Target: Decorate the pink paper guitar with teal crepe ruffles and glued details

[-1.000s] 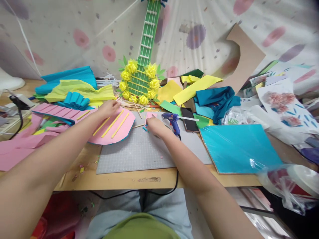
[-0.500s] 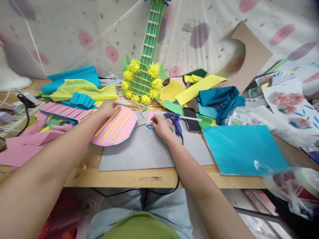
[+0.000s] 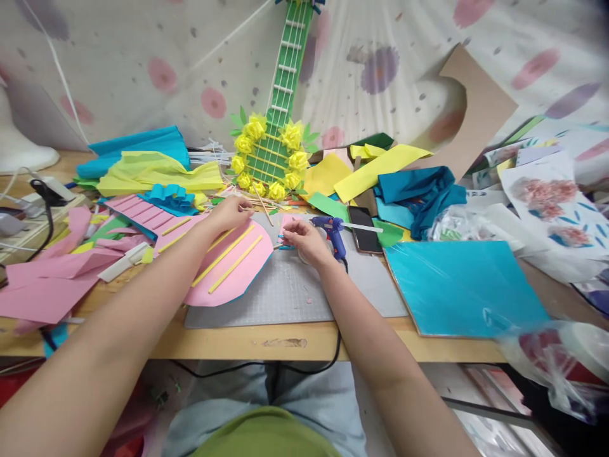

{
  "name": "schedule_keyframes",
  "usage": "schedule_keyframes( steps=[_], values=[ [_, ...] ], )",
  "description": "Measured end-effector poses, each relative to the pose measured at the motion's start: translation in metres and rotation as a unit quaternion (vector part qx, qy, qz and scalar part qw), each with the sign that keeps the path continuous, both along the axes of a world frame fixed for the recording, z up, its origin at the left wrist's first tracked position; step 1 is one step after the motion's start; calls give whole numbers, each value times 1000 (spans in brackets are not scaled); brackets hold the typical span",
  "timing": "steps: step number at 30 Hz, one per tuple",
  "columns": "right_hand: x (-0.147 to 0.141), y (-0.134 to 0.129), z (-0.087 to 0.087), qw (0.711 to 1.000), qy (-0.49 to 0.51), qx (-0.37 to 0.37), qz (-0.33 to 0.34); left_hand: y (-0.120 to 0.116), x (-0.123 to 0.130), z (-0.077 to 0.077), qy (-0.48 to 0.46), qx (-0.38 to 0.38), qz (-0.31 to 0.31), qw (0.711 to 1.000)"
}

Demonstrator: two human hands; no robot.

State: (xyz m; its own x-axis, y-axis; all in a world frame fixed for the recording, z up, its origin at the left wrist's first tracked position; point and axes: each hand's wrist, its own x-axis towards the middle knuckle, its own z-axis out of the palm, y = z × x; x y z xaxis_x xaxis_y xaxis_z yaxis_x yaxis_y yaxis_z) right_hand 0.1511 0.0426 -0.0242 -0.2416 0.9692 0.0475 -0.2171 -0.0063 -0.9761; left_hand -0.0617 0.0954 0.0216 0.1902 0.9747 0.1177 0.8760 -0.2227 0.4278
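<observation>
A pink paper guitar (image 3: 250, 263) with yellow strips across its body and pink ridges along its neck lies partly over the grey cutting mat (image 3: 280, 298). My left hand (image 3: 231, 214) grips the far edge of its body, fingers bent over the rim. Over the mat, right of the guitar, my right hand (image 3: 307, 241) has its fingertips drawn together. Small blue strips (image 3: 285, 248) are beneath them; whatever is in the pinch is too small to make out. Just beyond this hand lies a blue glue gun (image 3: 335, 236) with a white glue stick in its back.
A green paper guitar (image 3: 280, 146) with yellow flowers leans at the back. A phone (image 3: 365, 230) and a blue board (image 3: 466, 289) are on the right. Pink paper scraps (image 3: 52, 273) and a power strip (image 3: 42, 235) occupy the left. The gun's cord hangs past the table edge.
The pink guitar has shifted right and towards me, and turned a little, with my left hand on it. My right hand has barely moved.
</observation>
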Motion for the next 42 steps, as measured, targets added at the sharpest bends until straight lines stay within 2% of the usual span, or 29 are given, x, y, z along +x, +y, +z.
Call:
schedule_keyframes(
  steps=[3, 6, 9, 11, 13, 18, 26, 31, 35, 38, 40, 42],
  values=[
    [-6, -2, -1, 999, 43, -22, 15, -3, 7, 1, -28, 30, -14, 999],
    [-10, -3, 0, 995, 75, -72, 4, -14, 16, 9, -53, 57, -43, 996],
    [-11, -4, 2, 987, 103, -122, -4, -29, 24, 20, -106, -11, -119, 987],
    [-10, -5, 4, 985, 110, -136, 1, -38, 28, 25, -98, -80, -182, 975],
    [-10, -7, 6, 985, 102, -135, 16, -44, 30, 27, -82, -95, -204, 971],
    [-9, -14, 14, 990, 65, -109, 69, -52, 30, 30, -37, -71, -218, 973],
    [24, -15, 24, 993, -52, -86, 62, -82, 28, 58, 93, -57, -248, 962],
    [48, -22, 22, 991, -89, -81, 58, -89, 36, 57, 130, -51, -251, 958],
    [75, -31, 28, 986, -137, -49, 78, -88, 37, 51, 146, -24, -263, 953],
    [97, -33, 34, 967, -245, -35, 54, -87, 35, 46, 153, -21, -258, 954],
    [108, -31, 34, 936, -350, -15, 23, -86, 34, 43, 143, -33, -255, 956],
    [113, -28, 31, 893, -448, 24, -37, -86, 33, 42, 131, -44, -252, 958]
  ],
)
